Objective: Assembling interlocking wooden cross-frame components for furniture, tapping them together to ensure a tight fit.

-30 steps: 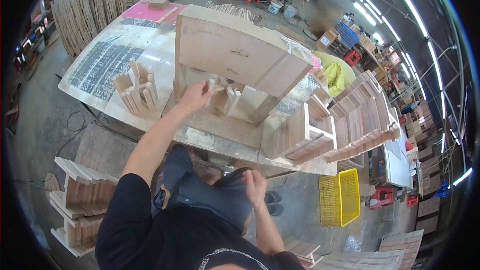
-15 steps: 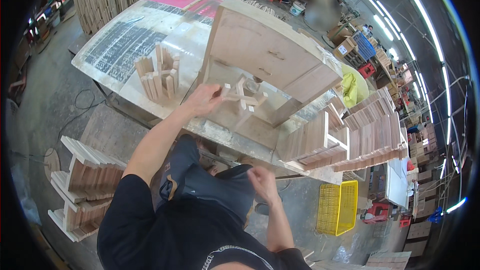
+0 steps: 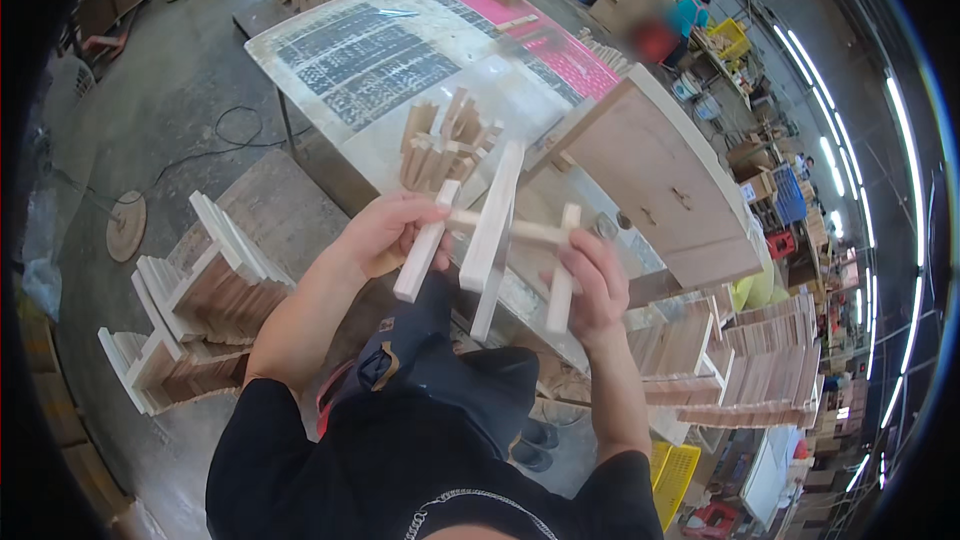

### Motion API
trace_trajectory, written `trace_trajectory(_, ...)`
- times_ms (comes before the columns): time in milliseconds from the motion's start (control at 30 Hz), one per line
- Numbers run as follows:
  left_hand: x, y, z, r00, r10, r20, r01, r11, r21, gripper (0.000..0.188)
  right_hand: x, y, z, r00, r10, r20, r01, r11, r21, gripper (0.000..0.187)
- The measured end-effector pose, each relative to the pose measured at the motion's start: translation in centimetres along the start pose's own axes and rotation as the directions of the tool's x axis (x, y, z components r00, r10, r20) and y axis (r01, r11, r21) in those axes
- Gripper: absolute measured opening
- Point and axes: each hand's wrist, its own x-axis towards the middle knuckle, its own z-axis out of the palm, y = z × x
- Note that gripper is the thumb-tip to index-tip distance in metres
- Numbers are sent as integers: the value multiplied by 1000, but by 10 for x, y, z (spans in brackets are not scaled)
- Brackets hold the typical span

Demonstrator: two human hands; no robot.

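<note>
- Person holds a small wooden frame (image 3: pixel 490 240) in the air with both hands, off the bench (image 3: pixel 330 50), over its near edge and in front of the chest.
- Frame: three pale slats running near-parallel, joined by one thin cross rail. Slats' long axis runs from the far bench side down toward the person, tilted slightly; the rail lies across, left to right.
- Left hand (image 3: pixel 385 235): closed on the left slat near its upper end, thumb at the rail joint. Firm grasp.
- Right hand (image 3: pixel 592 285): fingers wrapped around the right slat, about mid-length. Also grasping.
- Middle slat is the longest and sits between the hands, untouched by either; its top end sticks out past both toward the bench.
- Key relation: hands sit at opposite ends of the cross rail, so the frame is carried on its short axis. Neither hand is clearly nearer; the load is shared.
- Behind it on the bench: a cluster of upright short wood blocks (image 3: pixel 440 145), and a wooden cabinet with drawers (image 3: pixel 665 190) lying tilted toward the right edge.
- Stacks of slats (image 3: pixel 190 310) on the floor to the person's left.
</note>
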Motion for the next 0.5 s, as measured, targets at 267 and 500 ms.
trace_trajectory(267, 10, 43, -20, 989, 147, -33, -150, 966, -211, 32, 103, 16, 47, 998, -66, -20, 65, 997, -48, 39)
trace_trajectory(500, 24, 46, -36, 810, 482, -334, -464, 875, 139, 29, 131, 60, 76, 804, 589, 82, -591, 776, 220, 26)
